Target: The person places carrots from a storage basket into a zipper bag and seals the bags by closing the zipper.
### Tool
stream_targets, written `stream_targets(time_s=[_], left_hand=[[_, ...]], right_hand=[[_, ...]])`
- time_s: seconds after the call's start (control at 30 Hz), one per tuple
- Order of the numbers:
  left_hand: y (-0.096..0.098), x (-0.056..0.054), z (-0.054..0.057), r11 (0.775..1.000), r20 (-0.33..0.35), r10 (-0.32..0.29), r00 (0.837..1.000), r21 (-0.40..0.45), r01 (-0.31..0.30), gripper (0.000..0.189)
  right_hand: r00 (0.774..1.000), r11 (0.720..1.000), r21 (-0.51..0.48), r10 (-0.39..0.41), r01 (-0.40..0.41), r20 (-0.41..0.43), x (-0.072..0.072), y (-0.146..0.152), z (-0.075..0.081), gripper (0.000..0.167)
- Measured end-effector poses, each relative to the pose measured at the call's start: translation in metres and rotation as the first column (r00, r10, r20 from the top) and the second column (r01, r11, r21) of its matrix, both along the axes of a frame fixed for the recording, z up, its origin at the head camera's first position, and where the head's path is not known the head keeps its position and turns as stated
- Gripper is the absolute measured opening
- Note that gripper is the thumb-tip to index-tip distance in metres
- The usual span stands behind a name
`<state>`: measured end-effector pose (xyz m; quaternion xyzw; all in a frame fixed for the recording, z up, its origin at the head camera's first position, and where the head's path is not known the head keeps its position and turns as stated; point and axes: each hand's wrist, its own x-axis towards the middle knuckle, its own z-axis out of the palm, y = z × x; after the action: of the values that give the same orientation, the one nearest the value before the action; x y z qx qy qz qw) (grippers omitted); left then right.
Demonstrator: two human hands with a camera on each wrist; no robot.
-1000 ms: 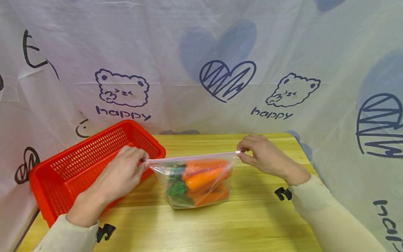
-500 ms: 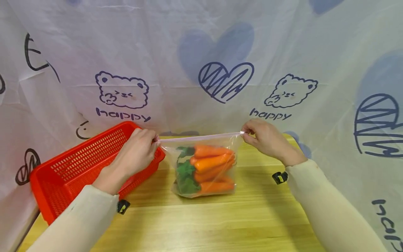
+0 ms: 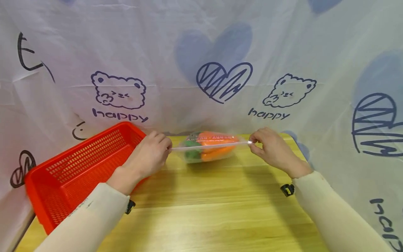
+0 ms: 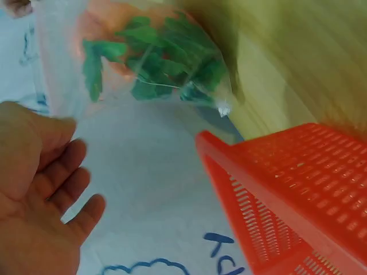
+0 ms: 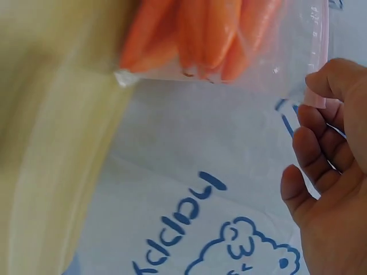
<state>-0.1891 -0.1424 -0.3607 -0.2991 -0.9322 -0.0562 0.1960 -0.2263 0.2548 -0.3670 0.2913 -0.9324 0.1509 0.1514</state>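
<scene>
A clear zip-top bag (image 3: 204,147) is stretched between my two hands near the table's far edge. Inside lie several orange carrots (image 5: 212,34) with green leafy tops (image 4: 155,60) at the left end. My left hand (image 3: 148,154) pinches the left end of the pale zip strip. At the strip's other end, the thumb and fingers of my right hand (image 3: 270,150) pinch the corner. Seen from the head, the strip crosses in front of the carrots, with pink print on the bag beyond it. In both wrist views the lower fingers curl loosely.
A red perforated plastic basket (image 3: 82,175) stands on the left of the wooden table (image 3: 201,217), beside my left forearm. A white printed curtain (image 3: 176,98) hangs behind the table's far edge and along both sides.
Both hands first rose with the bag, showing its broad side. Since then the bag has swung toward the far edge, and my hands have shifted slightly right and lower, still pinching the strip.
</scene>
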Motion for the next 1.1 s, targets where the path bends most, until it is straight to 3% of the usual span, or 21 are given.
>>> stream_targets(time_s=[0.17, 0.27, 0.37, 0.47, 0.6, 0.7, 0.8, 0.9, 1.0, 1.1], left_hand=[[0.006, 0.027, -0.013, 0.989, 0.016, -0.092, 0.996, -0.111, 0.093, 0.004], [0.009, 0.04, -0.025, 0.98, 0.026, -0.118, 0.993, -0.157, 0.12, 0.004], [0.012, 0.051, -0.036, 0.976, 0.034, -0.116, 0.993, -0.18, 0.12, 0.002], [0.015, 0.058, -0.045, 0.973, 0.093, -0.107, 0.99, -0.197, 0.123, 0.005], [0.019, 0.067, -0.051, 0.975, 0.194, -0.104, 0.975, -0.174, 0.139, 0.012], [0.026, 0.07, -0.054, 0.984, 0.211, -0.082, 0.974, -0.139, 0.113, 0.012], [0.039, 0.073, -0.06, 0.993, 0.192, -0.06, 0.98, -0.09, 0.079, 0.012], [0.058, 0.077, -0.071, 0.996, 0.179, -0.06, 0.982, -0.057, 0.071, 0.026], [0.074, 0.082, -0.084, 0.99, 0.203, -0.058, 0.977, -0.114, 0.083, 0.048], [0.083, 0.085, -0.094, 0.977, 0.246, -0.02, 0.969, -0.202, 0.071, 0.056]], right_hand=[[0.997, 0.995, 0.08, 0.057, -0.06, 0.045, 0.028, 0.01, -0.025, 0.006], [0.995, 0.99, 0.118, 0.067, -0.075, 0.072, 0.042, 0.013, -0.04, 0.008], [0.993, 0.986, 0.142, 0.076, -0.088, 0.092, 0.051, 0.013, -0.052, 0.01], [0.987, 0.982, 0.159, 0.083, -0.105, 0.136, 0.058, 0.014, -0.059, 0.011], [0.977, 0.979, 0.169, 0.077, -0.112, 0.198, 0.064, 0.016, -0.064, 0.012], [0.98, 0.987, 0.146, 0.042, -0.071, 0.195, 0.066, 0.014, -0.067, 0.014], [0.987, 0.993, 0.119, -0.003, -0.017, 0.163, 0.068, 0.007, -0.073, 0.032], [0.989, 0.993, 0.121, -0.02, 0.002, 0.145, 0.07, -0.004, -0.085, 0.058], [0.987, 0.99, 0.143, -0.004, -0.019, 0.16, 0.071, -0.016, -0.101, 0.079], [0.976, 0.987, 0.158, -0.008, -0.027, 0.219, 0.071, -0.026, -0.114, 0.09]])
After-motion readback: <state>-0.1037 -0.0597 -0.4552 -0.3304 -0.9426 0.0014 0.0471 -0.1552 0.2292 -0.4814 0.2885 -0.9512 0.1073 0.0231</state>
